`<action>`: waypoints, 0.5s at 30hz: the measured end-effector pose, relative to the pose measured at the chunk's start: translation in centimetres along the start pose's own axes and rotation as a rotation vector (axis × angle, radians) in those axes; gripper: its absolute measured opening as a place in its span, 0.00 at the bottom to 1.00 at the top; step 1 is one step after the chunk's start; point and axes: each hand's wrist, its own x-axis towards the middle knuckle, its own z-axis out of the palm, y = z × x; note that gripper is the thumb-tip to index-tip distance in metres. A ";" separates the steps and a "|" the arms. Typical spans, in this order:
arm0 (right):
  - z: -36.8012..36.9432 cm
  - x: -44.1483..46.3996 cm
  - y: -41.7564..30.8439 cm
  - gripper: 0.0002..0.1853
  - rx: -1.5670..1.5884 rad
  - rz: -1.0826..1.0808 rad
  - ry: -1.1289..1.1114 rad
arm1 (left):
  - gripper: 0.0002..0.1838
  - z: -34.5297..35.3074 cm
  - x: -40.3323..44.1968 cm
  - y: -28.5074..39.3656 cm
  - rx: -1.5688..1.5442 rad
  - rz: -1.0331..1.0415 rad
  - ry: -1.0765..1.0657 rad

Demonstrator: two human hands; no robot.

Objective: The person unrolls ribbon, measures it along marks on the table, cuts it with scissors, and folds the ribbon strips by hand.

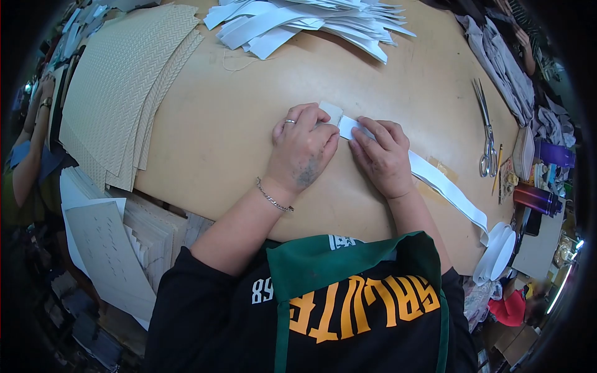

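Observation:
My left hand [305,146], with a ring and a bracelet, has its fingers curled on a small pale grey piece [331,112] at the middle of the table. Close to its right, my right hand [382,152] presses bent fingers on the end of a long white strip [448,186]. The strip's end [348,126] meets the grey piece between my hands. From under my right hand the strip runs down to the right, to a loose white coil [495,252] at the table's edge.
Cut white strips [311,22] are heaped at the table's far side. Textured cream sheets [118,87] lie at the left. Scissors [487,133] and a pencil [497,169] are at the right, near a purple tumbler [536,200]. Another person's arm [31,149] shows far left.

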 end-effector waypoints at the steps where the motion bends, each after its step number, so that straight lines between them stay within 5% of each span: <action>1: 0.0 0.1 0.0 0.14 0.010 0.000 -0.010 | 0.05 0.0 0.0 0.0 -0.004 -0.007 -0.003; 15: -0.2 0.3 0.1 0.14 0.058 0.024 -0.075 | 0.04 0.1 0.0 -0.5 -0.111 -0.065 -0.021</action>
